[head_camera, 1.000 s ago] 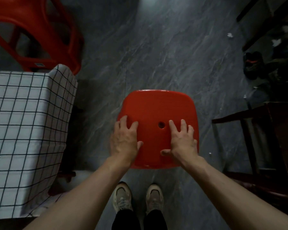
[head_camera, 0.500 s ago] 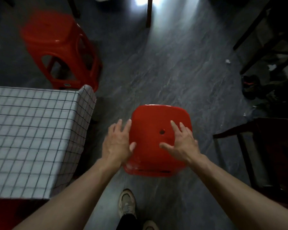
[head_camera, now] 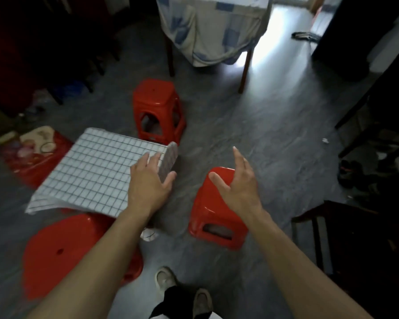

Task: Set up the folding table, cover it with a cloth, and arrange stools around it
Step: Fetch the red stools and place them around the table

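A low folding table under a white cloth with a black grid (head_camera: pixel 95 171) stands left of centre. Three red plastic stools sit around it: one at the far side (head_camera: pixel 157 109), one on the right (head_camera: pixel 214 217), one at the near left (head_camera: pixel 62 252). My left hand (head_camera: pixel 150 183) hovers open over the table's right corner, fingers spread. My right hand (head_camera: pixel 237 183) is open above the right stool's seat and holds nothing. Both hands are clear of the stool.
A bigger table with a pale blue-patched cloth (head_camera: pixel 214 26) stands at the back. Dark wooden chairs (head_camera: pixel 366 238) line the right side, with shoes (head_camera: pixel 350 171) beside them. A red patterned bag (head_camera: pixel 32 153) lies left of the low table. My feet (head_camera: pixel 182 288) stand on grey floor.
Both hands have let go of the right stool's seat and lifted away. The view has risen and pulled back, now showing the whole covered table and all three stools.
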Demonstrator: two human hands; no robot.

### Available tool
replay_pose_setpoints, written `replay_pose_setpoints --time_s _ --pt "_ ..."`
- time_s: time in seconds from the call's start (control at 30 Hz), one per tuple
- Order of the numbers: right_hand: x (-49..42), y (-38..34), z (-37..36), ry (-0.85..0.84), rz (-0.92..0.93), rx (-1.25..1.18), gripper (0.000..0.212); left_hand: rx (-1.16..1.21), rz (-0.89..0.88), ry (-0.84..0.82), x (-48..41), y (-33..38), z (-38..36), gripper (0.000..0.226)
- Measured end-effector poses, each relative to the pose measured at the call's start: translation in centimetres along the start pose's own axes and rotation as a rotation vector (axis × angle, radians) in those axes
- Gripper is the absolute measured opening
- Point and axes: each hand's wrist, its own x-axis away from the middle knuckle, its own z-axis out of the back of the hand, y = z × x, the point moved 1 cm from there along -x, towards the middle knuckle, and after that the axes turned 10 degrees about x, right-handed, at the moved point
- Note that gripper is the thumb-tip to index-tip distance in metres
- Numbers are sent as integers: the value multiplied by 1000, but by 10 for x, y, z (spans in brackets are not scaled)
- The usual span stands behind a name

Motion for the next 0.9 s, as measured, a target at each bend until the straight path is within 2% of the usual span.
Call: replay_pose_setpoints --time_s 0.13,0.4,0.73,0.9 --pt "22 -58 10 -83 167 -19 96 34 78 57 34 2 52 70" --pt "55 -170 4 -71 382 -74 92 119 151 276 78 -26 152 69" --pt "178 -303 -51 -104 550 -91 87 107 207 458 196 -123 295 70" --pt "253 -354 -91 -131 598 -56 88 108 239 487 266 -190 350 69"
